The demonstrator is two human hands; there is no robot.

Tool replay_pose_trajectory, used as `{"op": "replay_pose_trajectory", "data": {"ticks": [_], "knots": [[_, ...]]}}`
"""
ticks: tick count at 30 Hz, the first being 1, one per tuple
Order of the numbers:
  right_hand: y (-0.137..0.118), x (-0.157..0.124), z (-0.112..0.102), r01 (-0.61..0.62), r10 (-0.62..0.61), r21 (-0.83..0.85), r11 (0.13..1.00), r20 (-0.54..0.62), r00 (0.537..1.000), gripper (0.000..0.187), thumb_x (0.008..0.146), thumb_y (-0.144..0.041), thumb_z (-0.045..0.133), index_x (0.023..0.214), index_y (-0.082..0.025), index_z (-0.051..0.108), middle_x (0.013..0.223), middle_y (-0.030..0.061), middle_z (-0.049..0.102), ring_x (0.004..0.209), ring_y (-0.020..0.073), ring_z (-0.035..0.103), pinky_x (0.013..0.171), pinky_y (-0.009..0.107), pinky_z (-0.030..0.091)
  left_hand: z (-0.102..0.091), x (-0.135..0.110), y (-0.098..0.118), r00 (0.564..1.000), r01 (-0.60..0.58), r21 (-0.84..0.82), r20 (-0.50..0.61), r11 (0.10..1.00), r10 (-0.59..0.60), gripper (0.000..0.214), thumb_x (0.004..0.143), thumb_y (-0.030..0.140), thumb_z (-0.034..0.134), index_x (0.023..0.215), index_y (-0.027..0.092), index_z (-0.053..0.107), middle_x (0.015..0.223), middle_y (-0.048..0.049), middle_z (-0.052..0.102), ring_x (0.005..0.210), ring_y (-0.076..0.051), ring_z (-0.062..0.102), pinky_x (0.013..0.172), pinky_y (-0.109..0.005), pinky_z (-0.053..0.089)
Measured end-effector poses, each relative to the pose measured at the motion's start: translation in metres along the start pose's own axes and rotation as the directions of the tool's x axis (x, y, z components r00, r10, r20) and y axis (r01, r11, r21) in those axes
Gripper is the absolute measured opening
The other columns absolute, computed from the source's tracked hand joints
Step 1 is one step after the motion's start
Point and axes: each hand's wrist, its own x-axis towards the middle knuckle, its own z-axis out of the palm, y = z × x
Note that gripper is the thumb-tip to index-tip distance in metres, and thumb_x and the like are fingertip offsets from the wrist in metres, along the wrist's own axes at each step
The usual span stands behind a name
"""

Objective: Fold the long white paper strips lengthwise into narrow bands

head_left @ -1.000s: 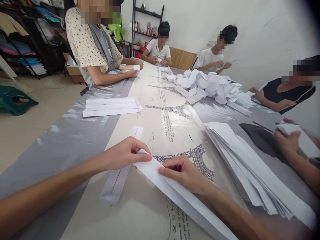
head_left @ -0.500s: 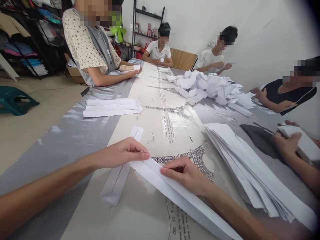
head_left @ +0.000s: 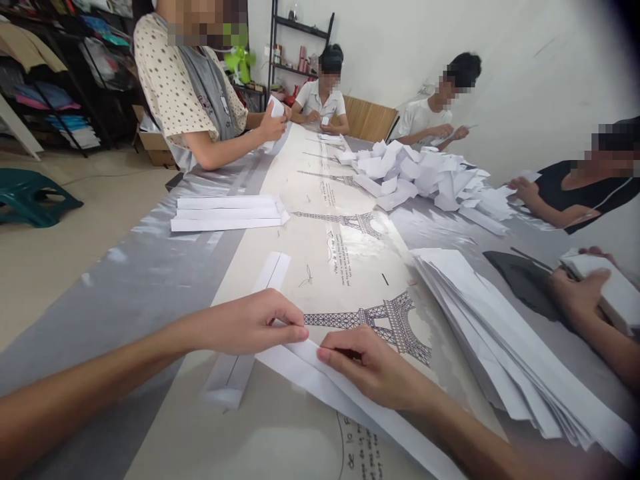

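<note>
A long white paper strip (head_left: 320,383) with a lengthwise fold runs from the middle of the table down to the lower right. My left hand (head_left: 260,323) pinches its far end between thumb and fingers. A little farther down the folded edge, my right hand (head_left: 365,363) pinches the same strip, close beside the left. Under my left wrist lies a folded paper piece (head_left: 235,373) with a dark seam along its length. To the right of my hands sits a fanned stack of white paper sheets (head_left: 480,327).
Folded strips (head_left: 227,215) lie side by side at the left. A heap of folded papers (head_left: 425,173) covers the far right. Several co-workers sit or stand round the table (head_left: 135,287), handling paper; one hand (head_left: 580,290) at right grips a white bundle. A green stool (head_left: 35,197) stands left.
Both my hands have moved slightly down with the strip's far end, still pinching it, and its fold looks narrower. The co-worker at left has raised a white paper piece.
</note>
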Motion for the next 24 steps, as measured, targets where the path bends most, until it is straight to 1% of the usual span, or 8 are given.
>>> {"op": "replay_pose_trajectory", "data": {"ticks": [4, 7, 10, 12, 16, 19, 21, 24], "knots": [[0.002, -0.001, 0.003, 0.001, -0.002, 0.001, 1.0, 0.03, 1.0, 0.036, 0.101, -0.031, 0.053, 0.067, -0.02, 0.048, 0.061, -0.0064, 0.032, 0.057, 0.0096, 0.03, 0.053, 0.027, 0.024, 0.004, 0.0, -0.002, 0.999, -0.001, -0.01, 0.051, 1.0, 0.002, 0.027, 0.096, 0.037, 0.059, 0.079, 0.019, 0.068, 0.068, 0.0027, 0.053, 0.06, -0.011, 0.041, 0.055, -0.025, 0.031], [0.002, -0.001, 0.0, -0.008, 0.008, 0.017, 1.0, 0.038, 0.999, 0.036, 0.101, -0.031, 0.055, 0.068, -0.019, 0.049, 0.061, -0.0065, 0.034, 0.056, 0.0092, 0.03, 0.053, 0.027, 0.023, 0.002, 0.0, -0.004, 0.997, -0.034, -0.045, 0.067, 0.998, 0.037, 0.028, 0.096, 0.037, 0.058, 0.08, 0.019, 0.072, 0.065, 0.0031, 0.049, 0.059, -0.011, 0.037, 0.054, -0.025, 0.029], [0.001, -0.003, -0.008, -0.026, 0.023, 0.037, 0.999, 0.09, 0.996, 0.039, 0.1, -0.031, 0.056, 0.064, -0.02, 0.043, 0.061, -0.0067, 0.03, 0.057, 0.0095, 0.025, 0.051, 0.028, 0.022, -0.005, 0.0, -0.006, 0.998, -0.011, -0.056, 0.06, 0.998, 0.015, 0.033, 0.097, 0.04, 0.058, 0.077, 0.018, 0.072, 0.062, 0.003, 0.043, 0.056, -0.011, 0.031, 0.051, -0.027, 0.025], [0.0, -0.003, -0.012, -0.035, 0.029, 0.053, 0.998, 0.109, 0.994, 0.042, 0.1, -0.031, 0.055, 0.063, -0.02, 0.038, 0.061, -0.0067, 0.027, 0.057, 0.0099, 0.022, 0.051, 0.028, 0.02, -0.01, -0.001, -0.006, 0.998, 0.015, -0.037, 0.067, 0.999, -0.012, 0.034, 0.096, 0.042, 0.058, 0.077, 0.019, 0.073, 0.062, 0.0026, 0.045, 0.056, -0.012, 0.032, 0.051, -0.027, 0.025], [0.0, -0.002, -0.011, -0.032, 0.028, 0.036, 0.999, 0.113, 0.993, 0.047, 0.1, -0.032, 0.053, 0.061, -0.021, 0.031, 0.061, -0.0066, 0.023, 0.056, 0.0098, 0.02, 0.049, 0.029, 0.018, -0.01, -0.004, 0.001, 0.998, 0.008, 0.109, 0.067, 0.994, -0.015, 0.028, 0.097, 0.036, 0.056, 0.084, 0.02, 0.075, 0.067, 0.0011, 0.057, 0.058, -0.013, 0.045, 0.055, -0.026, 0.032], [0.0, -0.001, -0.004, -0.006, 0.009, -0.026, 1.0, 0.1, 0.995, 0.046, 0.1, -0.029, 0.052, 0.06, -0.02, 0.03, 0.061, -0.0064, 0.022, 0.056, 0.0095, 0.019, 0.049, 0.029, 0.017, 0.002, -0.005, 0.008, 0.997, -0.073, 0.298, 0.025, 0.952, 0.068, 0.019, 0.097, 0.025, 0.056, 0.092, 0.021, 0.074, 0.077, -0.0019, 0.066, 0.07, -0.017, 0.057, 0.063, -0.027, 0.036], [0.0, 0.0, 0.001, 0.009, -0.004, -0.063, 0.998, 0.083, 0.997, 0.045, 0.098, -0.027, 0.052, 0.059, -0.02, 0.03, 0.061, -0.0064, 0.021, 0.056, 0.0094, 0.019, 0.049, 0.029, 0.017, 0.011, -0.004, 0.009, 0.991, -0.136, 0.381, 0.034, 0.914, 0.133, 0.018, 0.098, 0.022, 0.055, 0.09, 0.021, 0.072, 0.081, -0.0033, 0.068, 0.078, -0.019, 0.06, 0.066, -0.028, 0.036], [-0.002, -0.001, 0.002, 0.006, 0.001, -0.094, 0.996, 0.073, 0.997, 0.044, 0.097, -0.026, 0.053, 0.059, -0.02, 0.034, 0.061, -0.0064, 0.021, 0.055, 0.0093, 0.019, 0.05, 0.029, 0.017, 0.018, -0.001, 0.006, 0.982, -0.186, 0.344, 0.033, 0.92, 0.186, 0.024, 0.098, 0.023, 0.055, 0.078, 0.02, 0.069, 0.07, -0.0008, 0.062, 0.068, -0.016, 0.056, 0.062, -0.027, 0.036]]}}
